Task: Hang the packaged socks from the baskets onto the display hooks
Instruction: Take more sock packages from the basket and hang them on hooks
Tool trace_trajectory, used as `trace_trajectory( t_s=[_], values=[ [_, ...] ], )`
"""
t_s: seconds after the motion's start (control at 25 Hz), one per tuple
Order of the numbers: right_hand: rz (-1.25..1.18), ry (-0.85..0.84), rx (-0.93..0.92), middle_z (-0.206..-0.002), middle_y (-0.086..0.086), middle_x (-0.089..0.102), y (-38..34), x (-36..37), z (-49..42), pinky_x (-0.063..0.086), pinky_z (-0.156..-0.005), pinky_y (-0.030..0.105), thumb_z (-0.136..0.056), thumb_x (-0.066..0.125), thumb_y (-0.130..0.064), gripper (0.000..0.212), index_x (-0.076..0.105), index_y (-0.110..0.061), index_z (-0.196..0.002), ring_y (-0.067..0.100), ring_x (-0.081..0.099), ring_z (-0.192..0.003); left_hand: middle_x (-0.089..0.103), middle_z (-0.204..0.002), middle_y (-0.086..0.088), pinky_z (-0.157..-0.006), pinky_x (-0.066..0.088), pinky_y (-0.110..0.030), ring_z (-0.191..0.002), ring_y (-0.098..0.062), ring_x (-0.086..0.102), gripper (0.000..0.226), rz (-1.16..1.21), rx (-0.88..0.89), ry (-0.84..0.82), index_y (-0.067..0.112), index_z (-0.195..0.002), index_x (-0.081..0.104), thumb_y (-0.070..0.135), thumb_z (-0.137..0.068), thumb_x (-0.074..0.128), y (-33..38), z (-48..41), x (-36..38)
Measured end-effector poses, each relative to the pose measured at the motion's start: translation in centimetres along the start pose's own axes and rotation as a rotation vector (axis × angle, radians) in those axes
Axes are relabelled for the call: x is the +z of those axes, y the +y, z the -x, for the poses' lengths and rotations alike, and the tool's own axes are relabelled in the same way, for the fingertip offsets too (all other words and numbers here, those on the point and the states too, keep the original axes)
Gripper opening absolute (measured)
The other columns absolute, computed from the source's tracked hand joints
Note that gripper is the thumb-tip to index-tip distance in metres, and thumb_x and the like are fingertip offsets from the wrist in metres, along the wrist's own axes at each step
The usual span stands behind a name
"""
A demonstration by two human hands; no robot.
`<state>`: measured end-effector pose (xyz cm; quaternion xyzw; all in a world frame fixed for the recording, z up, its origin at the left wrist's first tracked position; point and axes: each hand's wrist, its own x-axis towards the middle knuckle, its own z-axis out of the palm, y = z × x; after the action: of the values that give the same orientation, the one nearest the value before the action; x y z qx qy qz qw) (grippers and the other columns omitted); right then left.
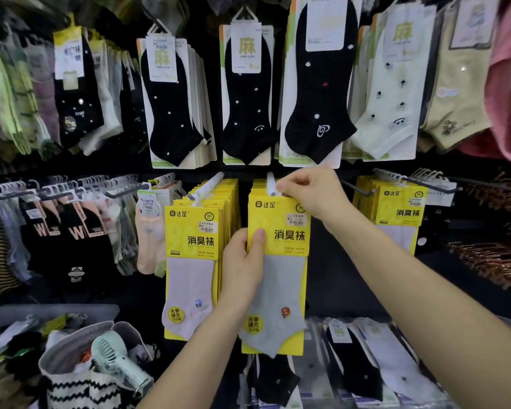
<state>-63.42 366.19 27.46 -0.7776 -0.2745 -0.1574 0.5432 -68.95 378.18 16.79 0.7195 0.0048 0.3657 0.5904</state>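
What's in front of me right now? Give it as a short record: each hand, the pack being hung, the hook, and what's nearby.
left hand: grips left edge of the yellow sock pack
right hand: pinches the pack's top at the display hook
pack: yellow card, grey sock, upright
on hook yet: cannot tell
neighbour: pale-sock pack hanging to its left
lower left: mint handheld fan in a bag

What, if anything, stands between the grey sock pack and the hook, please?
Nothing visible does. The right hand pinches the top of the pack at the tip of the hook, while the left hand grips its left edge. The fingers hide the hanger loop, so I cannot tell whether it is on. More yellow packs hang further back.
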Motion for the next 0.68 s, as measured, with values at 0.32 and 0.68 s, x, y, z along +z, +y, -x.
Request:
trace_trajectory(
  t_s=[0.32, 0.68],
  values=[
    [0.031, 0.028, -0.002, -0.071, -0.004, 0.066, 0.7, 1.0, -0.3, 0.053, -0.075, 0.031, -0.082, 0.07, -0.018, 0.013, 0.067, -0.022, -0.07, 0.012, 0.062, -0.073, 0.062, -0.087, 0.012, -0.07, 0.049, -0.022, -0.077, 0.004, 0.059, 0.01, 0.016, 0.052, 0.022, 0.034, -0.092, 0.048, 0.025, -0.096, 0.048, -0.9, 0.1, 0.7],
    [0.029, -0.014, 0.067, -0.064, -0.008, 0.063, 0.7, 1.1, -0.9, 0.044, -0.055, 0.02, -0.082, 0.071, -0.022, 0.017, 0.067, -0.023, -0.065, 0.006, 0.058, -0.063, 0.062, -0.104, 0.015, -0.08, 0.048, -0.017, -0.096, 0.002, 0.059, 0.021, 0.0, 0.055, 0.026, 0.027, -0.117, 0.05, 0.024, -0.097, 0.046, -1.3, 0.0, 0.4]
  ],
)
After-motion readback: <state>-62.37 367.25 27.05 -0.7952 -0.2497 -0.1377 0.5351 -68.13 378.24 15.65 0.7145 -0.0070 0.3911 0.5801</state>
